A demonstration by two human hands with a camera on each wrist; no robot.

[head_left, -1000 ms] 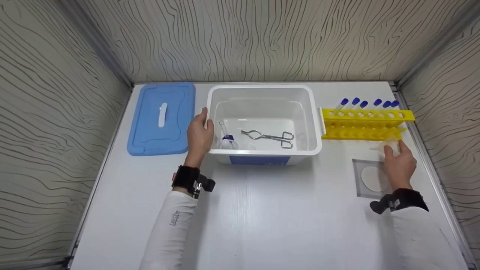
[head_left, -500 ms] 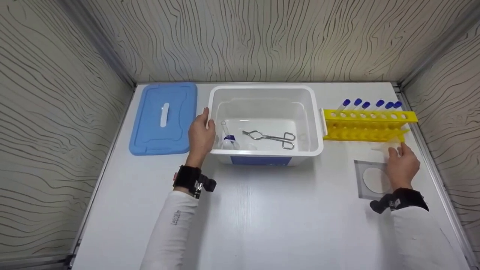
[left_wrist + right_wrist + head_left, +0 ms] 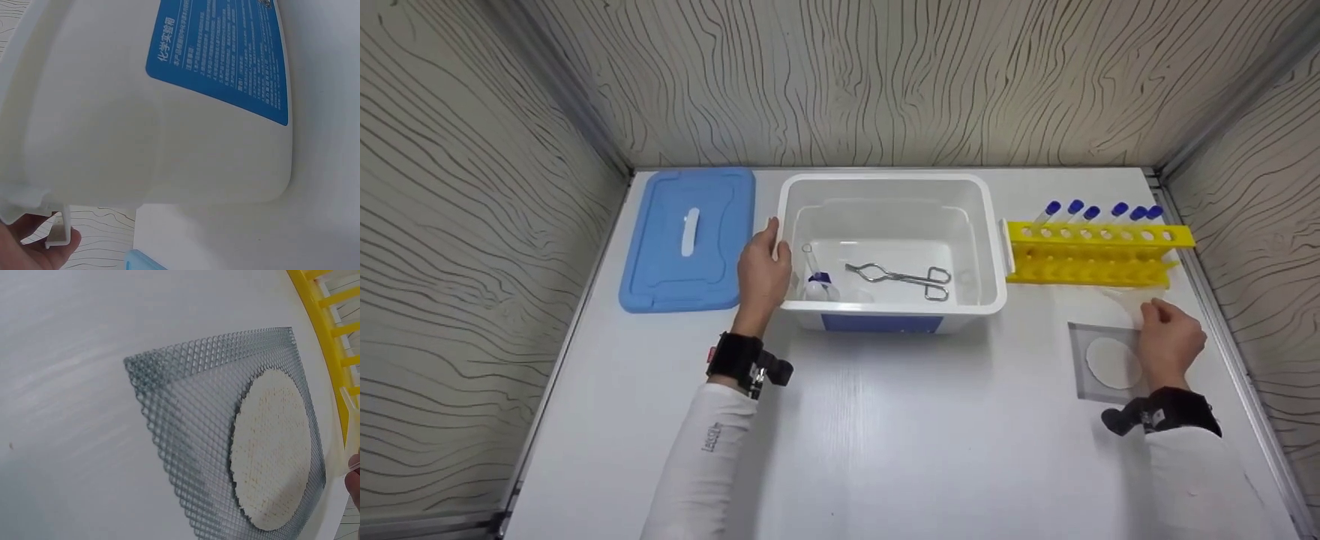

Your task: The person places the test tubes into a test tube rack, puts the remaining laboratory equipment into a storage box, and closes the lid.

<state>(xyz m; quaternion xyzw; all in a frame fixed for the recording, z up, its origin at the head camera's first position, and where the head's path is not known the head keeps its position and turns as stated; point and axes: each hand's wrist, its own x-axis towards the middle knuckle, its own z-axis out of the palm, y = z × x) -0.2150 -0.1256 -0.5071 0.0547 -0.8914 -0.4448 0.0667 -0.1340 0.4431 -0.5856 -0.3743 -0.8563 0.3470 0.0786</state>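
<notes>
My left hand [image 3: 763, 274] holds the left end of a white plastic box [image 3: 889, 306]. In the left wrist view its fingers lie around a white clip [image 3: 59, 232] below the box's rim. Inside the box are metal crucible tongs [image 3: 896, 277] and, at the left, clear glassware with a blue collar [image 3: 818, 278]. My right hand [image 3: 1171, 341] pinches a translucent funnel [image 3: 1126, 297] by its wide end, its stem pointing left, just in front of the yellow test tube rack [image 3: 1099, 234]. Beside that hand lies a wire gauze [image 3: 1091, 386] with a white round centre [image 3: 273, 450].
A blue lid [image 3: 660, 259] with a white handle lies left of the box. Several blue-capped test tubes [image 3: 1075, 210] lean behind the rack. Patterned walls [image 3: 840, 82] bound the white table [image 3: 900, 450] at the back and sides.
My right hand has drawn the funnel back from the rack towards me and lower, and the funnel no longer overlaps the rack's right end. The left hand stays at the box.
</notes>
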